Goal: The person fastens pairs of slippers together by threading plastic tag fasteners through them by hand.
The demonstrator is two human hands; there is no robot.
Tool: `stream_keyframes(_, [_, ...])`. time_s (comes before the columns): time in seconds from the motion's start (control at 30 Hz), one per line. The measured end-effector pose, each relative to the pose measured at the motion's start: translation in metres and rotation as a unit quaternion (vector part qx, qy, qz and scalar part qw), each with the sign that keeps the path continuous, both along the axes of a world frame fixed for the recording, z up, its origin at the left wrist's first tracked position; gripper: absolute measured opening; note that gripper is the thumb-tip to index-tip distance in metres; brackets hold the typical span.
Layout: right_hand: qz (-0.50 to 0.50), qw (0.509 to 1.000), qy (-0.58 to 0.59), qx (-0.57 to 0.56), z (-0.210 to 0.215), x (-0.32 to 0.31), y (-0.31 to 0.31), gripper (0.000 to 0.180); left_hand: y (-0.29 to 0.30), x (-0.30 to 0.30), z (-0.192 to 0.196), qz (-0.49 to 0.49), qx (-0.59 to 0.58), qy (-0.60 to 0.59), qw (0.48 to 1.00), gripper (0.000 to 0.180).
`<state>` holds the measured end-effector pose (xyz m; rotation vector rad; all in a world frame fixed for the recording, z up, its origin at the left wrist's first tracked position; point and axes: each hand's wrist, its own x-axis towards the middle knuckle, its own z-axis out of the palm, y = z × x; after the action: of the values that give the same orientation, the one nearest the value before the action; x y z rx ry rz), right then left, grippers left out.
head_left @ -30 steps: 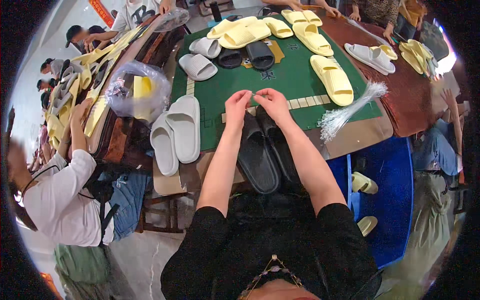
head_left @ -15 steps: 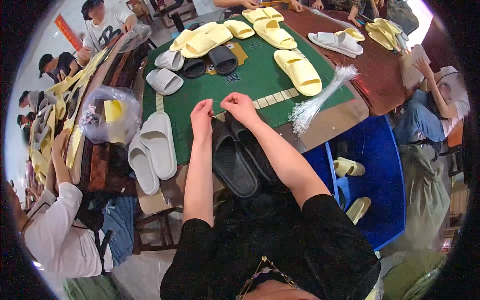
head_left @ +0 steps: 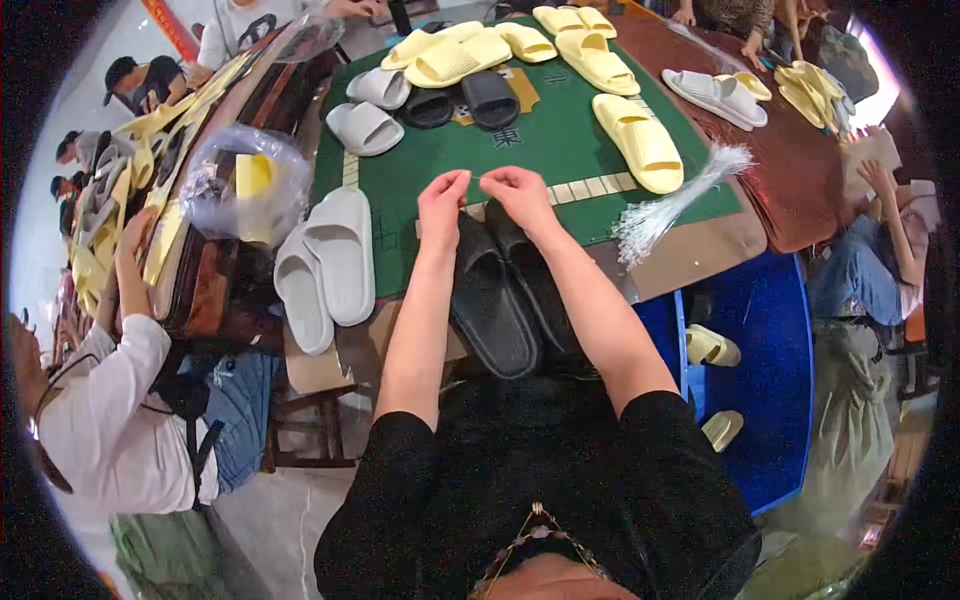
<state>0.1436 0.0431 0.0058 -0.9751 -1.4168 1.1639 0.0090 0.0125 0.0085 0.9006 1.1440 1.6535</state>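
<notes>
Both my hands are raised over the near edge of the green mat, fingertips almost meeting. My left hand (head_left: 441, 208) and my right hand (head_left: 520, 198) are each closed in a pinch on a thin pale strand (head_left: 475, 179), which shows as a short bit between them. Just below, a pair of black slippers (head_left: 492, 312) lies side by side at the table edge, toes toward me, partly covered by my right forearm. To the right lies a bundle of thin white strands (head_left: 682, 205). A pair of light grey slippers (head_left: 338, 257) rests left of my left forearm.
Yellow slippers (head_left: 638, 143), grey slides (head_left: 365, 129) and black slides (head_left: 490, 100) stand farther back on the green mat (head_left: 400, 180). A blue bin (head_left: 765, 390) at right holds yellow slippers. A clear plastic bag (head_left: 215, 185) sits at left. Several people work around.
The view has shifted, so the table appears farther right and higher. Both hands keep their pinch on the strand, with the gap between the fingertips slightly smaller.
</notes>
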Motion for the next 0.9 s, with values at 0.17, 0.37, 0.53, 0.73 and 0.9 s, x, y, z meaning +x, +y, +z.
stream_keyframes(0.17, [0.004,1.0,0.01,-0.009,0.001,0.002,-0.002,0.02,-0.002,-0.001,0.0,-0.035,-0.018,-0.014,0.999,0.014])
stream_keyframes(0.37, [-0.007,1.0,0.03,0.0,0.012,0.003,-0.012,0.02,-0.007,-0.002,0.001,-0.064,-0.011,0.036,0.997,0.022])
stream_keyframes(0.53, [0.011,0.998,0.051,-0.037,0.007,0.006,-0.008,0.019,-0.005,0.004,0.005,-0.096,-0.018,0.055,0.994,0.023])
stream_keyframes(0.73, [-0.013,1.0,0.019,-0.013,0.002,0.002,-0.009,0.019,-0.005,-0.001,-0.001,-0.084,0.0,0.099,0.991,0.018])
stream_keyframes(0.9, [-0.018,0.999,0.033,-0.002,0.001,0.002,-0.008,0.021,-0.005,0.001,0.0,-0.062,-0.008,0.117,0.991,0.016])
